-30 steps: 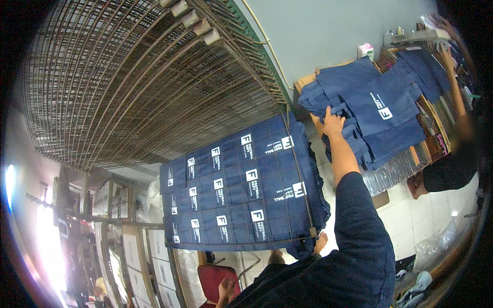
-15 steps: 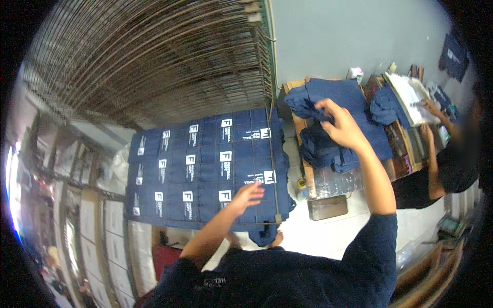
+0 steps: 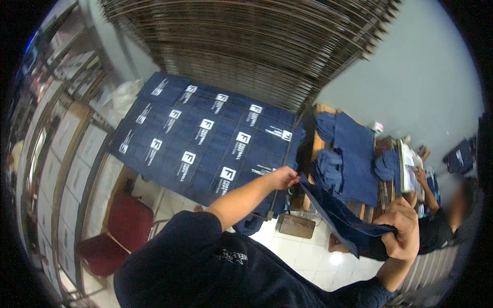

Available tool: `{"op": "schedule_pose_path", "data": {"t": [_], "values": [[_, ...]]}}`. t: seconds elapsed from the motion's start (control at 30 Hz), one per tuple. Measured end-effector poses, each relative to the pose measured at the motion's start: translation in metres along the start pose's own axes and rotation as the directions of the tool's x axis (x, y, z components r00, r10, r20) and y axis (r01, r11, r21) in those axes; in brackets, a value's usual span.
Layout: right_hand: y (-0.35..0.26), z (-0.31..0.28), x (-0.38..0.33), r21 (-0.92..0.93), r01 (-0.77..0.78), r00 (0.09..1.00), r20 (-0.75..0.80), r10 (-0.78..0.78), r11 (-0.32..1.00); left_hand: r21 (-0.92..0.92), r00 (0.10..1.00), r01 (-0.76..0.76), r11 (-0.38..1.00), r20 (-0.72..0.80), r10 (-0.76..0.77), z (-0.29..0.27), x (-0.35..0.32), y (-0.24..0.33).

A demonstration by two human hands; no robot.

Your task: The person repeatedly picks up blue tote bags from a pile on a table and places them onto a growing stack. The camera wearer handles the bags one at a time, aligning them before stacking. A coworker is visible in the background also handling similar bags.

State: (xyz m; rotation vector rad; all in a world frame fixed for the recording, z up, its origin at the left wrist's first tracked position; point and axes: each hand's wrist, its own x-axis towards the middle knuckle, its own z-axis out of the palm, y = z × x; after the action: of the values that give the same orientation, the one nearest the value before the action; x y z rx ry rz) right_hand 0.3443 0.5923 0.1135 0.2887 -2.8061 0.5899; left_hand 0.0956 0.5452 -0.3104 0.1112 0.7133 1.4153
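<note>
A dark navy piece of fabric [image 3: 336, 216] hangs stretched between my two hands, its middle sagging. My left hand [image 3: 285, 178] pinches one corner of it, close to the right edge of a wire rack covered with navy fabric panels [image 3: 208, 146] bearing white prints. My right hand [image 3: 402, 226] is closed around the other end, off to the right and closer to my body. Past the held fabric, a wooden bench [image 3: 320, 138] carries a flat navy fabric stack [image 3: 354, 154] and a crumpled navy pile [image 3: 328, 168].
Tilted wire racks [image 3: 246, 31] rise beyond the printed panels. On the right, a co-worker's hand [image 3: 420, 174] is at a pale printing frame [image 3: 409, 164]. A red chair [image 3: 128, 220] stands at lower left beside shelving [image 3: 67, 179]. A brown rectangular board [image 3: 296, 226] is by the tiled floor.
My right hand has come back from the bench toward my body with a piece of fabric. My left hand has moved right and taken its corner. The view has turned.
</note>
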Motion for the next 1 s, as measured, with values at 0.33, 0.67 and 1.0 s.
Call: {"op": "schedule_pose_path", "data": {"t": [0.33, 0.67, 1.0], "values": [[-0.04, 0.026, 0.118, 0.026, -0.421, 0.904, 0.093, 0.417, 0.907, 0.018, 0.846, 0.534, 0.845, -0.009, -0.534, -0.023, -0.131, -0.056], [-0.083, 0.054, 0.269, 0.014, -0.15, 0.895, 0.427, 0.13, 0.989, -0.23, 0.89, 0.457, 0.859, 0.128, -0.438, -0.093, -0.214, 0.012], [-0.085, 0.124, 0.351, -0.524, -0.194, 0.97, 0.021, 0.24, 0.829, -0.432, 0.841, -0.534, 0.727, -0.359, 0.404, -0.222, -0.311, 0.216]]}}
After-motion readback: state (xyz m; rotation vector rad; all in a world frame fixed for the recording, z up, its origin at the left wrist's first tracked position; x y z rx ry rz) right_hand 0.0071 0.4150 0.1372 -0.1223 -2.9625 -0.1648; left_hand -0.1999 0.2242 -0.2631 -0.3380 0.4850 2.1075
